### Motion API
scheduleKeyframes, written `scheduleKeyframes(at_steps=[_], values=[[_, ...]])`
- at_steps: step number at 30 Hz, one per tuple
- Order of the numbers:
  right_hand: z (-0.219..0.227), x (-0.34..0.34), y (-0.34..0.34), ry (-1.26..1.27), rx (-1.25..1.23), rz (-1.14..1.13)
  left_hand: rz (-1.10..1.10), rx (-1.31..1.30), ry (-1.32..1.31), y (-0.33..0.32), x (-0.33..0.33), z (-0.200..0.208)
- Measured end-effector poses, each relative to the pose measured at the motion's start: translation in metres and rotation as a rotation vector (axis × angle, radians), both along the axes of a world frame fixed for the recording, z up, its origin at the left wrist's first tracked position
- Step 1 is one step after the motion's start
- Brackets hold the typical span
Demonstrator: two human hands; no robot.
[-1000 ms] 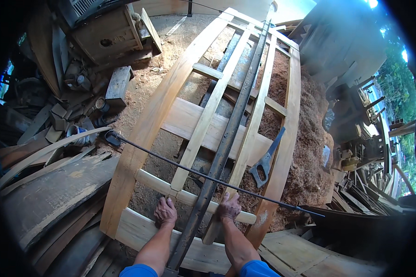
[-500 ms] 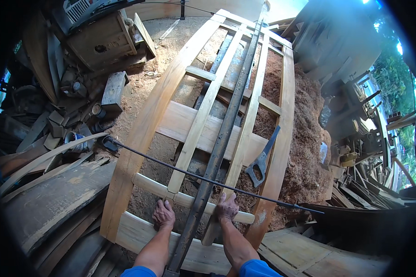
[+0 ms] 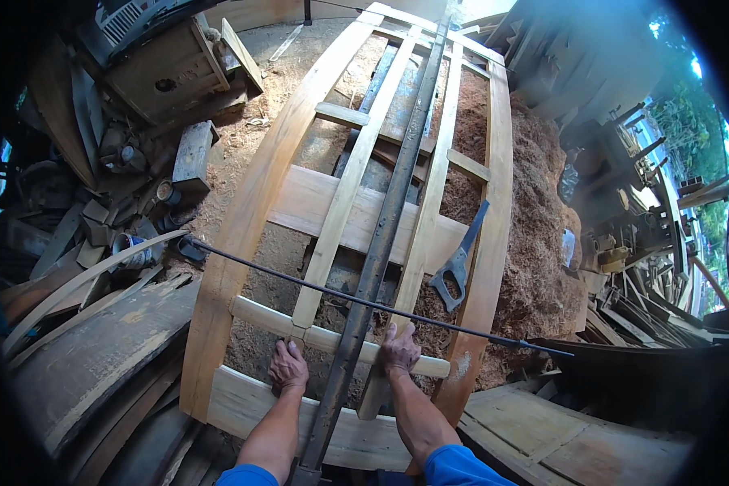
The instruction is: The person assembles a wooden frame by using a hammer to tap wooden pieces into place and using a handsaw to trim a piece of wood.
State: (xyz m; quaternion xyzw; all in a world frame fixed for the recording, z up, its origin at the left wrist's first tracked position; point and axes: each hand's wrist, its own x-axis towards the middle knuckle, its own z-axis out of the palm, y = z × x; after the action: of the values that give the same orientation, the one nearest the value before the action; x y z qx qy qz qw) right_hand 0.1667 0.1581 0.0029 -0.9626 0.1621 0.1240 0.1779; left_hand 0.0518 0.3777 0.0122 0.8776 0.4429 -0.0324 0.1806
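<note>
A large wooden door-like frame (image 3: 247, 227) with curved side rails lies before me. Near its close end, a pale crosspiece (image 3: 259, 315) meets two long slats, the left slat (image 3: 332, 219) and the right slat (image 3: 429, 219). My left hand (image 3: 288, 366) is curled against the crosspiece at the left slat's end; its fingertips are partly hidden. My right hand (image 3: 400, 350) is closed over the crosspiece at the right slat's end. Below that hand a short wooden piece (image 3: 373, 393) slants down. A dark metal bar (image 3: 381, 251) runs lengthwise between my hands.
A handsaw (image 3: 450, 279) rests by the right rail. A thin dark rod (image 3: 478, 331) crosses the frame just beyond my hands. Wood shavings (image 3: 535, 227) are heaped at right. Stacked boards (image 3: 113, 356) lie at left, a panelled board (image 3: 559, 433) at lower right.
The whole view has shifted slightly. Both hands stay at the same joints on the crosspiece, with the right fingers slightly resettled. The saw, rod and bar look unmoved on the frame.
</note>
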Motion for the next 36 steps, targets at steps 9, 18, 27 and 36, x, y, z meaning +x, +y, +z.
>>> scheduleKeyframes(at_steps=[9, 18, 27, 36], values=[[0.001, 0.002, 0.0, 0.014, 0.038, -0.015, 0.006, -0.008, 0.032, -0.001, 0.0, 0.0], [-0.005, -0.002, -0.002, -0.089, -0.022, 0.03, -0.001, 0.013, 0.024, -0.003, 0.002, 0.004], [-0.005, -0.001, 0.0, -0.046, -0.022, 0.0, -0.016, 0.054, 0.023, -0.001, -0.002, -0.009], [-0.01, -0.002, -0.002, -0.03, -0.058, 0.002, -0.026, 0.063, 0.047, -0.002, -0.001, -0.009]])
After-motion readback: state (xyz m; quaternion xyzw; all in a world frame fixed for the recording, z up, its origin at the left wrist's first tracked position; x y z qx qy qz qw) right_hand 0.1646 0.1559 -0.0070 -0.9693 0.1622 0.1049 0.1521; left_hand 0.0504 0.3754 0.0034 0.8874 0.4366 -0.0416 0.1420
